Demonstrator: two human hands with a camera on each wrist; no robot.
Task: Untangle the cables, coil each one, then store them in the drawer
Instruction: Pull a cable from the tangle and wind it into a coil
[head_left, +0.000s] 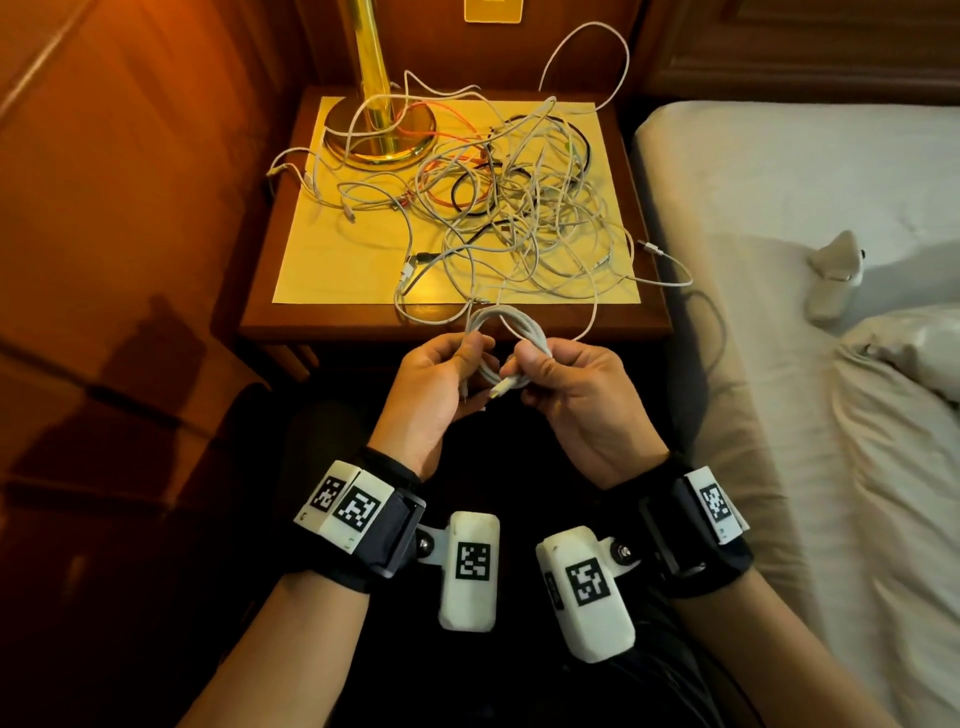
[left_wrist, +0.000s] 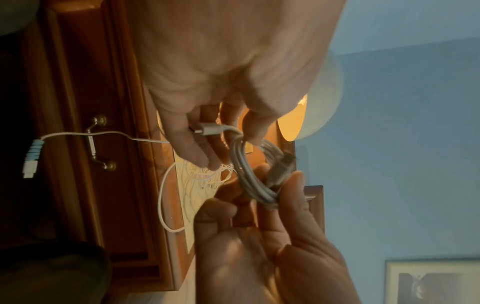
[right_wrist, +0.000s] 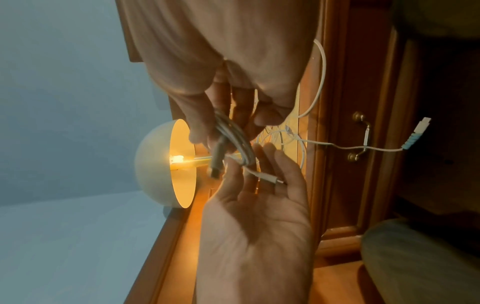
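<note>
Both the left hand (head_left: 441, 384) and the right hand (head_left: 566, 384) pinch the white coiled cable (head_left: 506, 338) between them, just short of the tangle (head_left: 519, 208) on the tabletop (head_left: 337, 270); judged best: keep loops even, tuck the plug end through before releasing.

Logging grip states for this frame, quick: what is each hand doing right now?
Left hand: fingers curled, holding the coiled white cable.
Right hand: fingers curled on the same coil, by its plug end.

Head view looking down from above, wrist views close, sideways, all sharing the nightstand (head_left: 322, 319).
</note>
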